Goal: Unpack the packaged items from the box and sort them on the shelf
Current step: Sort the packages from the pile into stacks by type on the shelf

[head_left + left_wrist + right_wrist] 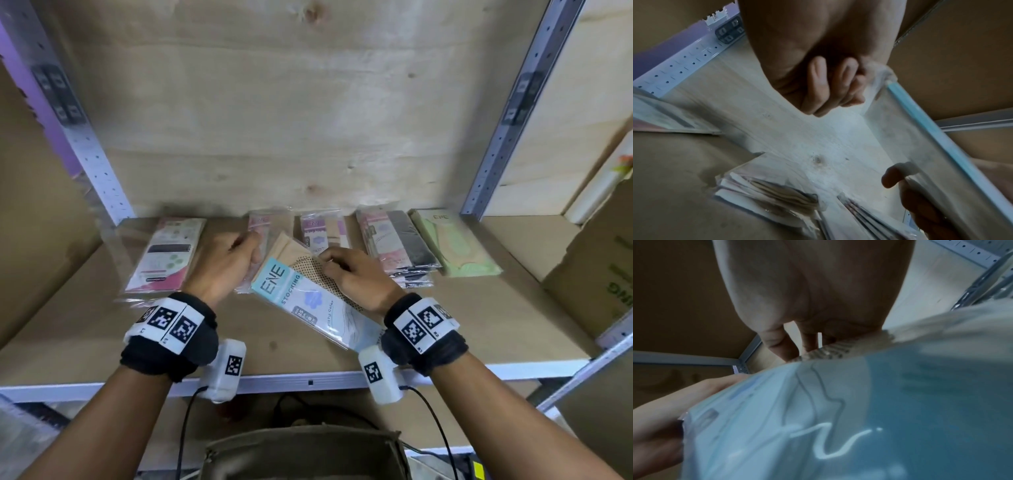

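A light blue ENE stocking pack (301, 294) with a beige stocking inside is held tilted just above the shelf board (479, 325). My left hand (251, 251) pinches the clear plastic at its far left corner, fingers curled (838, 91). My right hand (325, 260) holds the pack's right side, fingers on top (797, 345) and thumb beneath (892, 177). The pack (859, 410) fills the lower part of the right wrist view. In the left wrist view the pack (920, 146) shows from below.
Lying along the back of the shelf are a pink pack (164, 257), two pink-topped packs (260, 222) (322, 229), a stack with dark stockings (400, 246) and a green pack (452, 243). A cardboard box (599, 274) stands right. Metal uprights (89, 147) (507, 113) flank the bay.
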